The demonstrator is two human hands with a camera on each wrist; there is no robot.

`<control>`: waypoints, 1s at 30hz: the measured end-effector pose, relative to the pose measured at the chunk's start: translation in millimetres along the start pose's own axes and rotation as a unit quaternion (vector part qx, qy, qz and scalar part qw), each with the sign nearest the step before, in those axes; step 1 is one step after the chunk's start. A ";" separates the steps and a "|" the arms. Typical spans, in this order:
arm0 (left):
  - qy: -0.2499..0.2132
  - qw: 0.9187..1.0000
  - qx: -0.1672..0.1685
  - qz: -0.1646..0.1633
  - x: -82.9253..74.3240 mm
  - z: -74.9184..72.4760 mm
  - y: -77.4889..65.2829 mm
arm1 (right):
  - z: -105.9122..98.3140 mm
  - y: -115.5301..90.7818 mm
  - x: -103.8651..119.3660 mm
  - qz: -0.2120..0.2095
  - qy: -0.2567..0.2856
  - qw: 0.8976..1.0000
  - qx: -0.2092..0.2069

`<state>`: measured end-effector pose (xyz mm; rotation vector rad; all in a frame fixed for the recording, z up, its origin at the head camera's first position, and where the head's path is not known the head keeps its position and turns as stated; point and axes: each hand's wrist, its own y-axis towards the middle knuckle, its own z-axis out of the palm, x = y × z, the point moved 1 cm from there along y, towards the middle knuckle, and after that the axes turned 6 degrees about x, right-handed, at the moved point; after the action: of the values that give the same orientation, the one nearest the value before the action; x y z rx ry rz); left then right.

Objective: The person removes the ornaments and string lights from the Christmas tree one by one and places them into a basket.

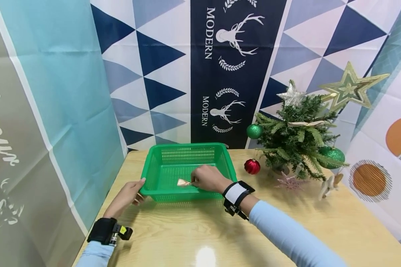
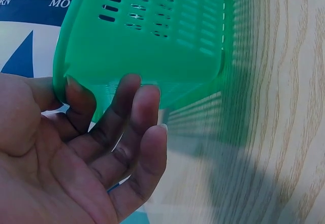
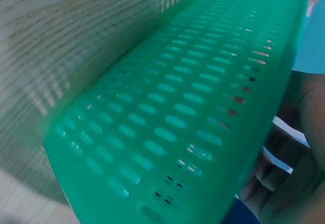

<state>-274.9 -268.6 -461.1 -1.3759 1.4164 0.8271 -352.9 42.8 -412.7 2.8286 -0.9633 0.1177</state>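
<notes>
As only head view shows, right fingers (image 1: 195,180) pinch a pinkish piece (image 1: 182,182).

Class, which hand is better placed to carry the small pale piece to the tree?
Probably the right hand: it holds the pale piece and is nearer the tree, while the left hand grips the green basket.

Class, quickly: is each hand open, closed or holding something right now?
Left hand: holding the green basket by its rim.
Right hand: holding a small pale piece, exact kind unclear.
</notes>
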 end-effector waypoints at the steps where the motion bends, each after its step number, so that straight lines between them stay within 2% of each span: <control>1: -0.001 1.000 -0.001 -0.002 1.1 0.2 -0.7 | 1.9 0.7 0.8 0.001 0.001 1.000 0.007; 5: -0.008 1.000 0.004 -0.004 4.2 1.8 -2.3 | 7.5 2.6 1.3 0.011 0.001 0.999 0.032; 11: -0.007 1.000 -0.001 0.004 2.0 0.9 -0.6 | 5.1 10.8 0.1 0.017 -0.002 1.000 0.026; 16: -0.012 1.000 -0.002 0.000 1.8 -0.7 0.0 | 3.9 16.3 2.2 0.019 0.009 0.999 0.040; 30: -0.008 1.000 -0.009 -0.002 1.1 -1.0 -1.2 | 11.6 21.7 4.9 0.030 0.018 0.998 0.052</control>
<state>-273.8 -270.1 -461.6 -1.3817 1.3964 0.8476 -362.0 20.9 -421.0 2.8800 -1.0659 0.2299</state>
